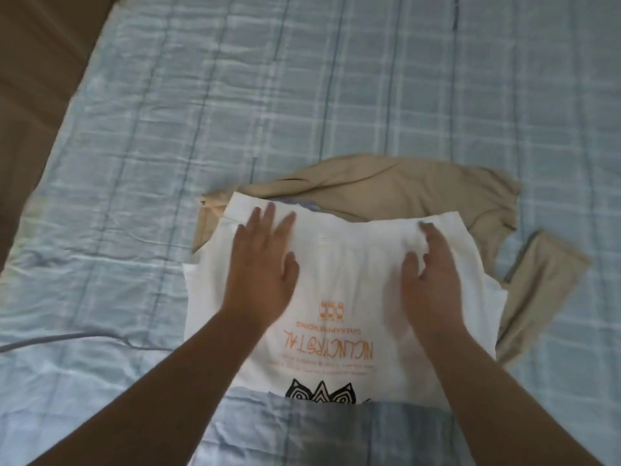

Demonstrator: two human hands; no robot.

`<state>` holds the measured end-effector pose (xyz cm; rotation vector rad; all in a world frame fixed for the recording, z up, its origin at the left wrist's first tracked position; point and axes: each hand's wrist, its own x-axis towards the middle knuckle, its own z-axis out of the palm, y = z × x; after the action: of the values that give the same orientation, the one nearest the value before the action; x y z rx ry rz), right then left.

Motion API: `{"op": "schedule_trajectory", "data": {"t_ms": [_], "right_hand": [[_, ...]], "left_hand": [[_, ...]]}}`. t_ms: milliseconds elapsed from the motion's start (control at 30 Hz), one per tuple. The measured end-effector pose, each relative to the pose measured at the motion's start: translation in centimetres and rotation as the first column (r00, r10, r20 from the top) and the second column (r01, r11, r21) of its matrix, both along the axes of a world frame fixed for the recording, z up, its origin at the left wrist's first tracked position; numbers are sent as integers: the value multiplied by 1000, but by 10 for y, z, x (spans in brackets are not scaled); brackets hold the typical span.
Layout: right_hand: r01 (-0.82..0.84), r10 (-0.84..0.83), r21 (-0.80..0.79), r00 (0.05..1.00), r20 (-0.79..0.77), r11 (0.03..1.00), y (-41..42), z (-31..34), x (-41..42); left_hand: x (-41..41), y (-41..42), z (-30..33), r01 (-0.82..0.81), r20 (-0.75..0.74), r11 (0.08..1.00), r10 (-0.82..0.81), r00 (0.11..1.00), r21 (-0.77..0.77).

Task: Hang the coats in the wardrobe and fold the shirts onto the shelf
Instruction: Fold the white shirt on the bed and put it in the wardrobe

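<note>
The bed (336, 95), spread with a pale blue checked cover, gives a wide flat place for folding, which is likely why the clothes lie here and not on a shelf. A beige garment (403, 193) lies crumpled on it, one sleeve trailing off to the right, waiting underneath (a sliver of blue cloth shows between the two layers). On top lies the white shirt (336, 280), printed side up with orange lettering and a black pattern near the person, its sides seemingly already turned in. The left hand (262, 264) presses flat on the shirt's far left part, its grip apart with fingers straight, probably to smooth and pin the cloth. The right hand (433, 274) rests on the far right part, fingertips curling into the fabric near the top edge as if bunching it; whether it truly pinches, I cannot tell.
</note>
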<state>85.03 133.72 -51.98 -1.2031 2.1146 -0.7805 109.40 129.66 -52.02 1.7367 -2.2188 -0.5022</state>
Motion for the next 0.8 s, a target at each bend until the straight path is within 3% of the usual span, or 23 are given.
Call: {"op": "schedule_trajectory", "data": {"t_ms": [33, 67, 100, 233, 367, 567, 700, 800], "right_hand": [[-196, 200, 40, 958, -204, 980, 8, -4, 6], [-345, 365, 120, 857, -364, 931, 13, -10, 9], [-413, 464, 213, 771, -436, 885, 15, -16, 11], [-345, 507, 383, 697, -506, 857, 14, -43, -1], [-260, 479, 434, 697, -534, 863, 9, -67, -19], [-271, 462, 404, 723, -514, 874, 8, -70, -19], [-305, 377, 242, 854, -358, 921, 22, -42, -29], [-255, 276, 107, 874, -400, 961, 57, -23, -41]], "left_hand": [[-4, 5, -6, 82, 147, 996, -84, 986, 20], [-9, 8, -11, 116, 253, 992, -127, 959, 56], [-13, 9, -15, 125, 316, 988, -149, 937, 94], [-22, 10, -37, 93, 394, 987, -139, 908, 133], [-24, 9, -57, 57, 429, 988, -114, 896, 142], [-30, 8, -61, 39, 472, 988, -105, 875, 146], [-35, 14, -48, 19, 439, 992, -71, 896, 121], [-56, 28, -33, 79, 351, 994, -102, 931, 81]]}}
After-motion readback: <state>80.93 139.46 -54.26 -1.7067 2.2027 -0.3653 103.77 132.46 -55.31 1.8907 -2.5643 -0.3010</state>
